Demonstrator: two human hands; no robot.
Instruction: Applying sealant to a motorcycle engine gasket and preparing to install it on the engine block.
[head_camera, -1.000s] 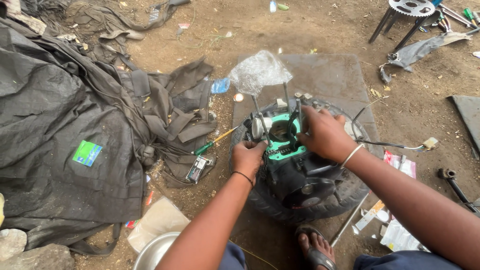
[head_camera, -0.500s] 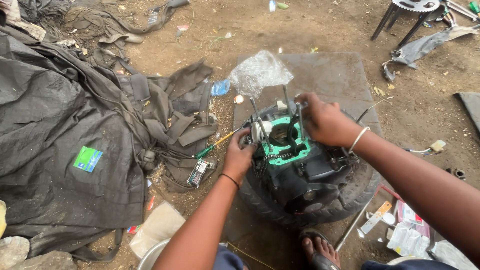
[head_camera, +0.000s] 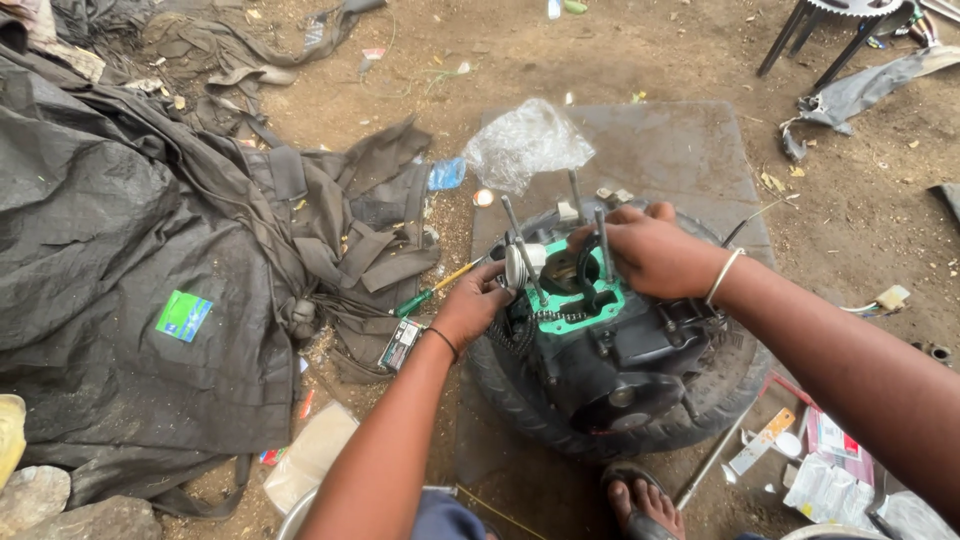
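Two bare hands work on a black metal engine block (head_camera: 610, 365) that lies inside a worn black rubber tyre (head_camera: 510, 395) on the dirt ground. The right hand (head_camera: 655, 250) is curled over the top of the block, its fingers closed around the rear of the tall steel studs (head_camera: 603, 245) that rise from a green gasket (head_camera: 580, 310); what exactly it pinches is hidden under the knuckles. A pale bangle (head_camera: 722, 277) circles that wrist. The left hand (head_camera: 470, 305) presses against the near left side of the block, fingers bent around a small round silvery part (head_camera: 516, 266) just beside the gasket, so the grip is narrow and closed on it. A green-handled screwdriver (head_camera: 425, 298) lies on the ground just left of that hand. Behind the tyre a crumpled clear plastic bag (head_camera: 525, 145) rests on a flat grey mat (head_camera: 680, 150). A large black tarpaulin (head_camera: 120, 250) covers the ground to the left. A sandalled foot (head_camera: 645, 500) sits just below the tyre, and small white packets (head_camera: 825, 480) lie to the lower right.
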